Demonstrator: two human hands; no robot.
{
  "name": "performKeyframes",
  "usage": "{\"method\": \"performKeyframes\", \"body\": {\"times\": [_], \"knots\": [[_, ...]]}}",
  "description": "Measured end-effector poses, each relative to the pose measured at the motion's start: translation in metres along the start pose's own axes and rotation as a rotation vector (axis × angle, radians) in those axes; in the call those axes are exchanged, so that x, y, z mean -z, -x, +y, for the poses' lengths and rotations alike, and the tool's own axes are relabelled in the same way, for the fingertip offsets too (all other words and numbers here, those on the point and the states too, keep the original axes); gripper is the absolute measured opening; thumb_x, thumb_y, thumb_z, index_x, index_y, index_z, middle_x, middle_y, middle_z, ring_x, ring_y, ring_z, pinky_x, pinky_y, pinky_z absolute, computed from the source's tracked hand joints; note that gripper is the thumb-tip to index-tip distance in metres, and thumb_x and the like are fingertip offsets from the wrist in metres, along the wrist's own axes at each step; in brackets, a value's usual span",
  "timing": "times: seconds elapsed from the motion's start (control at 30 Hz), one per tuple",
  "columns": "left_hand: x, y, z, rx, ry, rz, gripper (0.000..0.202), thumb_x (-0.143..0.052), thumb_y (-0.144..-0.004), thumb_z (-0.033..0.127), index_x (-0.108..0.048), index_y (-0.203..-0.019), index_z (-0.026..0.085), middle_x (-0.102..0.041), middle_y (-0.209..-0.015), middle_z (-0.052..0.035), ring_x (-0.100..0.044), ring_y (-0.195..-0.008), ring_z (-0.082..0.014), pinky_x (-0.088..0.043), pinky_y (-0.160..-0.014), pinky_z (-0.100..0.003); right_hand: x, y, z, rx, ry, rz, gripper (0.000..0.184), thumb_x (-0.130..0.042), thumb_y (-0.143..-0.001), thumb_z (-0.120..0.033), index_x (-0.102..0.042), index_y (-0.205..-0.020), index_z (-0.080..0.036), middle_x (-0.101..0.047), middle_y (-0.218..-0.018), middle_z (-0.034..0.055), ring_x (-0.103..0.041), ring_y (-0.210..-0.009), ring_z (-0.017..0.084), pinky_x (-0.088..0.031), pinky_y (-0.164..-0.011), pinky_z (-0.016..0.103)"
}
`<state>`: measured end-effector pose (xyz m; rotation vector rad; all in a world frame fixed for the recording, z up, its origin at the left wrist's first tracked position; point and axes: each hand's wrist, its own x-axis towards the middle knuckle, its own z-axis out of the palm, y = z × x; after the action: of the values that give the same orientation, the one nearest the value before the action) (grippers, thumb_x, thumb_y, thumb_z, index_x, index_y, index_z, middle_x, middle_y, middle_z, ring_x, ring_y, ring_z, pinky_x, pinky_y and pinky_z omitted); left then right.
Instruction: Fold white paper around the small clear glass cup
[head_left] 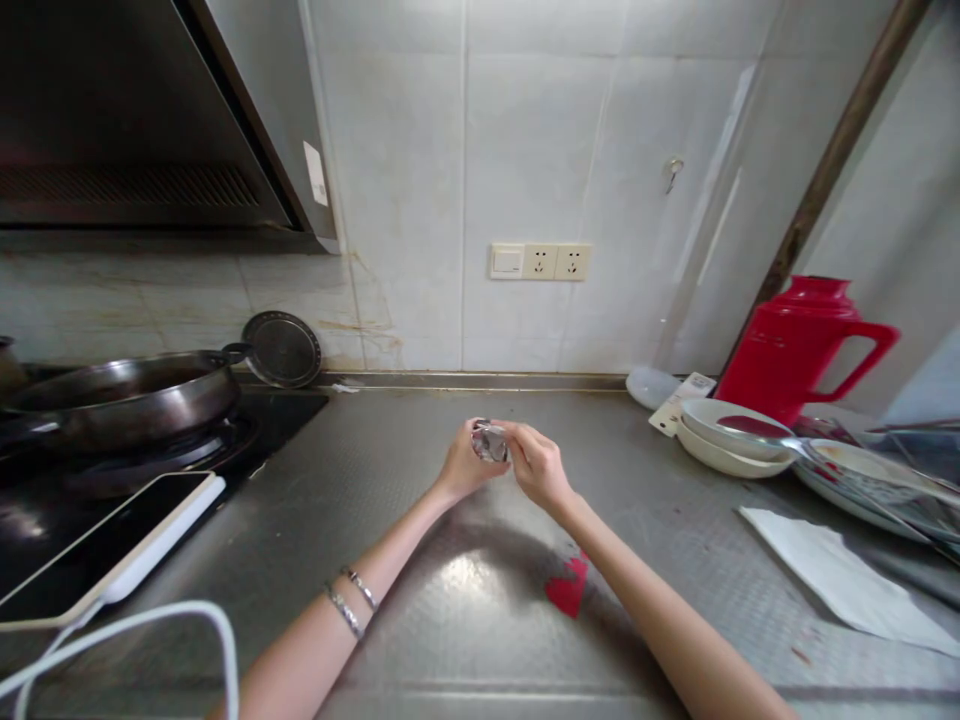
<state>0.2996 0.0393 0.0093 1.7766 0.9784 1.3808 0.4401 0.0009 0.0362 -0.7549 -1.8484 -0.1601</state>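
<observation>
My left hand point(459, 468) is wrapped round a small, shiny silver thing with a crinkled, foil-like top point(490, 442); its exact kind is too small to make out. From the other side, my right hand point(541, 468) is closed, with its fingertips pinching at the edge of the same thing. Both hands are just above the middle of the steel counter point(405, 440). A torn red scrap point(568, 588) lies on the counter below them, near my right forearm.
On the left, a metal pan point(142, 400) stands on the hob, with a phone point(97, 560) and white cable near it. White bowls point(731, 460), a red thermos jug point(787, 350), plates and a white paper sheet point(840, 575) are on the right.
</observation>
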Motion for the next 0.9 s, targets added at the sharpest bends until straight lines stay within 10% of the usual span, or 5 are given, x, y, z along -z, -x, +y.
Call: {"method": "performKeyframes", "body": {"times": [0.2, 0.9], "knots": [[-0.001, 0.001, 0.001, -0.052, 0.011, -0.023, 0.069, -0.081, -0.051, 0.021, -0.049, -0.112, 0.016, -0.063, -0.102, -0.007, -0.061, -0.091, -0.0195, -0.049, -0.078, -0.031, -0.005, 0.001, 0.012, -0.165, 0.005, 0.085, 0.027, -0.041, -0.094, -0.023, -0.065, -0.106, -0.019, -0.071, -0.103, 0.0078, -0.068, -0.095, 0.02, -0.055, -0.083, 0.031], [-0.003, -0.002, -0.011, -0.083, 0.104, -0.061, 0.056, -0.077, -0.058, 0.024, -0.046, -0.104, 0.018, -0.067, -0.095, -0.0062, -0.064, -0.085, -0.0198, -0.05, -0.076, -0.032, -0.005, 0.007, 0.0, 0.278, 0.102, -0.108, 0.044, -0.037, -0.088, -0.007, -0.051, -0.129, -0.018, -0.067, -0.114, 0.0112, -0.054, -0.12, 0.022, -0.052, -0.097, 0.042]]}}
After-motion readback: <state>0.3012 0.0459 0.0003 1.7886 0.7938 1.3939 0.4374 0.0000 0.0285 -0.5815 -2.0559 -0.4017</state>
